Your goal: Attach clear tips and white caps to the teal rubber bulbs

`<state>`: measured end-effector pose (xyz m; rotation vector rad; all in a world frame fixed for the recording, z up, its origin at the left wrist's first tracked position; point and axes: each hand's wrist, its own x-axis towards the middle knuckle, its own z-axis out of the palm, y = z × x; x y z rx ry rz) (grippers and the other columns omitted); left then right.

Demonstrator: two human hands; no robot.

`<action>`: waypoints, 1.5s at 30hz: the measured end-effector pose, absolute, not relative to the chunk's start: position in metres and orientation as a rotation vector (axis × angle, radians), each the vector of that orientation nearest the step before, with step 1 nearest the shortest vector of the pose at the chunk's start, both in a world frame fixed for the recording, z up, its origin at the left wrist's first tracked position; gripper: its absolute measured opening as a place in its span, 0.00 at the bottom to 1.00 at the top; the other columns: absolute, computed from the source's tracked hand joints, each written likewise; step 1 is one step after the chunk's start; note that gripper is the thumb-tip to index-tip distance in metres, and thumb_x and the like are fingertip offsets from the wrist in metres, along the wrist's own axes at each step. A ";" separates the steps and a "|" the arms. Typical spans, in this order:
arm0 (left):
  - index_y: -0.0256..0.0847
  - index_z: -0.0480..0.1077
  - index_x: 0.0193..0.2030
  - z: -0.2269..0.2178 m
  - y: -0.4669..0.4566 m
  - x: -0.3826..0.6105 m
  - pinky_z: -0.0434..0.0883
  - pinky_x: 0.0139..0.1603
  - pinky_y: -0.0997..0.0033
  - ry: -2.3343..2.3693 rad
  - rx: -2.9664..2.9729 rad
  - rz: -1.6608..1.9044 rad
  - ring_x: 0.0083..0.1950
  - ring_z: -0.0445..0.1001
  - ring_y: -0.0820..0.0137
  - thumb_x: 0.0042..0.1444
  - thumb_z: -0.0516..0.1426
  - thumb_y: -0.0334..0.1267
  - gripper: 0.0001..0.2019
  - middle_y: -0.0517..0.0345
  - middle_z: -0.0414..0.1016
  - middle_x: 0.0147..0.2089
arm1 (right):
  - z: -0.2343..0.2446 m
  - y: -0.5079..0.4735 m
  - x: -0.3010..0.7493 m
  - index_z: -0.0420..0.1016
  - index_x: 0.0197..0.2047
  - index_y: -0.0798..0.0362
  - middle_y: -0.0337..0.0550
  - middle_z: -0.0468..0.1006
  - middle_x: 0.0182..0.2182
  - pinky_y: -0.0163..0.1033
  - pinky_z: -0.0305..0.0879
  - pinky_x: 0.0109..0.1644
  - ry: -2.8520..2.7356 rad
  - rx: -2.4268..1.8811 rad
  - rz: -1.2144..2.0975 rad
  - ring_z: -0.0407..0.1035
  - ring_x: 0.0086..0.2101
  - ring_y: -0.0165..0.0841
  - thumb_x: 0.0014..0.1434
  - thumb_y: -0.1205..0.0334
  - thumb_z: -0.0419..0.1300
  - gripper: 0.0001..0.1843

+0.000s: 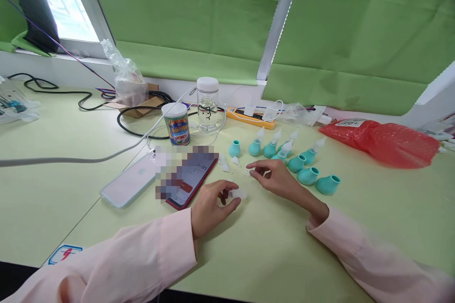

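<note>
My left hand (215, 206) is curled around a small translucent plastic tube (238, 193), held just above the table between thumb and fingers. To the right, my right hand (272, 176) has thumb and forefinger drawn together over some tiny white pieces (246, 172); whatever is between the fingertips is too small to make out. Two white cone-shaped tips (224, 165) lie beyond them. Several teal rubber bulbs stand around my right hand. Some are bare, like the bulb (327, 184) at the right; others carry translucent nozzles, like the bulb (255, 147) at the back.
A phone with a lit screen (192, 175) and a pale-cased phone (131, 180) lie left of my hands. Behind them stand a noodle cup (178, 128) and a water bottle (207, 111). A yellow power strip (256, 120), cables and a red plastic bag (387, 144) line the back.
</note>
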<state>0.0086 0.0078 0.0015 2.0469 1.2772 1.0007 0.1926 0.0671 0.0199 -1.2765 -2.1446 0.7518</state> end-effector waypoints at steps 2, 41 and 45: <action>0.36 0.68 0.35 0.001 0.007 0.009 0.67 0.29 0.77 1.296 2.025 0.948 0.25 0.67 0.75 0.45 0.55 0.33 0.08 0.58 0.71 0.28 | 0.014 0.069 0.195 0.74 0.39 0.55 0.39 0.71 0.18 0.32 0.57 0.26 -2.360 -1.316 0.464 0.63 0.20 0.27 0.51 0.65 0.54 0.13; 0.32 0.72 0.34 0.002 0.006 0.009 0.69 0.25 0.75 1.134 1.415 1.158 0.26 0.68 0.73 0.43 0.60 0.38 0.13 0.55 0.70 0.26 | 0.007 0.030 0.179 0.72 0.44 0.53 0.29 0.53 0.11 0.27 0.49 0.18 -2.149 -0.823 0.633 0.45 0.16 0.21 0.52 0.61 0.55 0.16; 0.32 0.72 0.33 0.005 0.006 0.010 0.70 0.24 0.75 1.125 1.368 1.181 0.24 0.68 0.74 0.42 0.61 0.38 0.12 0.57 0.70 0.24 | 0.004 0.026 0.177 0.71 0.46 0.53 0.28 0.51 0.11 0.27 0.48 0.18 -2.137 -0.854 0.557 0.44 0.15 0.22 0.52 0.62 0.55 0.17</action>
